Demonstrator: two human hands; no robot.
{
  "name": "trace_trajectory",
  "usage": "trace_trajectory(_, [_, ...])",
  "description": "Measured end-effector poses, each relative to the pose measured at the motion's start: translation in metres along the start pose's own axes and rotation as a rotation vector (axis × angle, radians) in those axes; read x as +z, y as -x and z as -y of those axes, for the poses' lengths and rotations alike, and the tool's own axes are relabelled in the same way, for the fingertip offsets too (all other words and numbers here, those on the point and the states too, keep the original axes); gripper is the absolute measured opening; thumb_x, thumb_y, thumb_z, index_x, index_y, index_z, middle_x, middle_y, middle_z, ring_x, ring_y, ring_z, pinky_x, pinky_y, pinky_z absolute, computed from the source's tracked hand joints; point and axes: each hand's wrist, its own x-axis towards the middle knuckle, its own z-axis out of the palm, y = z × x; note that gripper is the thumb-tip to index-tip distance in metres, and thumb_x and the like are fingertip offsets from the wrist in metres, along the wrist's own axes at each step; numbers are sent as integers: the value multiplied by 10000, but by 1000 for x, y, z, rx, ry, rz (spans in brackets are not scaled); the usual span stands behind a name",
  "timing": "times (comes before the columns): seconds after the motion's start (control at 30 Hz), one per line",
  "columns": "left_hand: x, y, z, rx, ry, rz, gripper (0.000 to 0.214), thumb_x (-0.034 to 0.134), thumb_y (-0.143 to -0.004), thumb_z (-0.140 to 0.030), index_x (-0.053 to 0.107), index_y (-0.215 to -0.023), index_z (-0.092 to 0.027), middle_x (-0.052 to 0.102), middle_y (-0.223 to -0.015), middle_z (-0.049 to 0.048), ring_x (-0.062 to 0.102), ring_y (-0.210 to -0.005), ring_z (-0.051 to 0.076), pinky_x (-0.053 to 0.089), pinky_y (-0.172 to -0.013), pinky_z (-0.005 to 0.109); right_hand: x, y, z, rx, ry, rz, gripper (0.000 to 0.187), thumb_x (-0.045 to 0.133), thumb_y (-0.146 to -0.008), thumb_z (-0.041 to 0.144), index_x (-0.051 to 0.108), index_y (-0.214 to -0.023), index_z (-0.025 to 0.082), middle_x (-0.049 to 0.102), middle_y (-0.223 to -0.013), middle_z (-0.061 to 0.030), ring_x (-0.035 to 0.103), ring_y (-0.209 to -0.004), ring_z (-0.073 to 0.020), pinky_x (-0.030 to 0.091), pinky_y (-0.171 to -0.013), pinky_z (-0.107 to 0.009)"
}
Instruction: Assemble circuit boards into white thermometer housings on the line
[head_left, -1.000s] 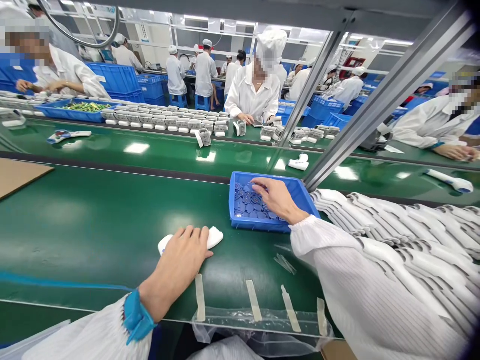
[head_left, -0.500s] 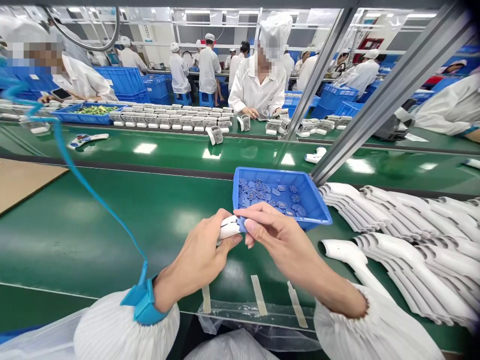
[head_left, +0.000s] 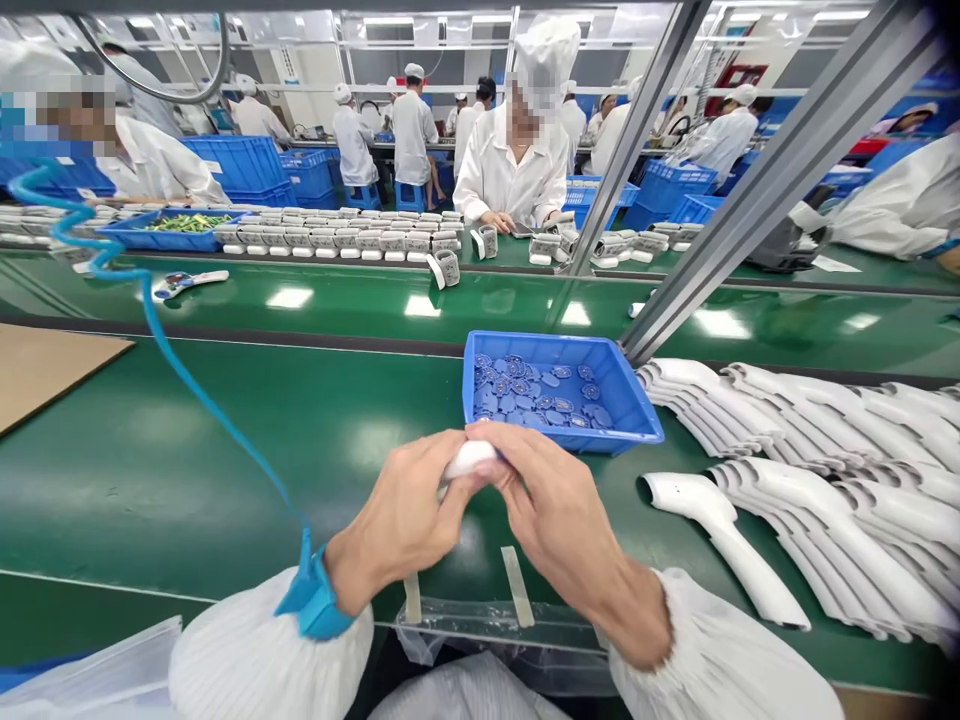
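Between my two hands, in front of the blue bin, is a white plastic housing [head_left: 471, 459], mostly covered by fingers. My left hand [head_left: 412, 497] wraps round its left side, thumb underneath. My right hand [head_left: 551, 500] closes over its right end, where a sliver of blue shows; the blue piece is otherwise hidden. Just beyond my fingers stands the blue bin [head_left: 645, 437], holding several flat blue plastic parts [head_left: 517, 380]. A blue wrist strap [head_left: 322, 605] with a coiled cord sits on my left wrist.
Stacked white curved handle shells [head_left: 810, 540] lie to the right. A metal post [head_left: 750, 190] slants across the right side. Beyond a green conveyor belt [head_left: 337, 300], co-workers sit behind rows of white-grey devices [head_left: 337, 235]. A brown board [head_left: 52, 375] lies at left.
My right hand has closed further over the housing's end, hiding most of the blue piece. The housing now shows a smooth white side. Items on the belt have shifted right.
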Motion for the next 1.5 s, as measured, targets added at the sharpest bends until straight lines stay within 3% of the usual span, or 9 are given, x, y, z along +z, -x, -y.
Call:
trace_trajectory(0.17, [9, 13, 15, 17, -203, -75, 225, 536, -984, -356, 616, -1124, -200, 681, -1065, 56, 602, -972, 218, 429, -886, 358, 0, 15, -8, 210, -35, -6, 170, 518, -1006, 234, 632, -1131, 216, 733, -1062, -33, 689, -942, -158, 544, -839, -277])
trace_trajectory(0.37, [35, 15, 24, -258, -225, -497, 400, 516, -973, -407, 518, -639, -186, 541, -611, -3, 483, -601, 139, 352, -605, 279, 3, 29, 0, 376, -127, 215, 139, 549, -987, 314, 631, -1075, 244, 686, -934, -4, 625, -737, -138, 497, -618, -241])
trace_trajectory(0.6, [29, 5, 29, -183, -281, -454, 497, 523, -957, -357, 398, -508, -186, 414, -493, -20, 362, -508, 118, 286, -552, 293, 30, 45, 10, 323, -74, 104, 269, 472, -1008, 377, 668, -1050, 197, 627, -884, -47, 576, -701, -151, 468, -631, -278])
trace_trajectory(0.73, [16, 33, 25, -104, -116, -420, 207, 556, -950, -340, 642, -848, -182, 681, -956, 63, 607, -904, 191, 461, -810, 305, 27, 41, 12, 937, -404, 220, 472, 466, -944, 593, 667, -798, 191, 509, -549, 16, 445, -470, -130, 361, -451, -260])
trace_trajectory(0.83, [18, 43, 30, -182, -8, -631, 331, 472, -996, -323, 583, -718, -182, 639, -793, 41, 599, -771, 167, 462, -730, 289, 29, 36, 16, 1264, -658, 477, 577, 395, -919, 682, 606, -703, 190, 354, -423, 67, 211, -348, -89, 165, -356, -246])
trace_trajectory(1.07, [25, 10, 57, -441, -128, -639, 531, 499, -963, -394, 449, -477, -187, 448, -473, -16, 417, -486, 109, 331, -524, 263, 60, 50, 27, 420, -72, 407, 302, 399, -1005, 367, 622, -891, 197, 622, -664, -7, 478, -512, -129, 248, -522, -273])
trace_trajectory(1.23, [21, 4, 56, -305, -260, -582, 536, 465, -948, -358, 421, -442, -186, 426, -449, -8, 380, -457, 105, 301, -513, 271, 70, 56, 31, 405, 53, 385, 272, 409, -1027, 328, 627, -935, 193, 647, -653, -1, 530, -491, -141, 249, -510, -289])
trace_trajectory(1.37, [-12, 29, 64, -126, -351, -216, 452, 502, -929, -440, 544, -558, -184, 534, -555, -1, 457, -530, 116, 348, -574, 257, 35, 69, 19, 361, 1, 297, 238, 558, -989, 363, 625, -1181, 241, 741, -963, -22, 683, -786, -181, 472, -675, -275])
trace_trajectory(1.5, [-80, 33, 103, -500, -515, -20, 550, 553, -855, -622, 522, -494, -207, 489, -441, -16, 422, -438, 135, 308, -487, 253, -19, 95, -20, 314, 279, 83, 192, 547, -994, 307, 663, -1122, 223, 729, -1067, -47, 667, -929, -212, 520, -819, -339])
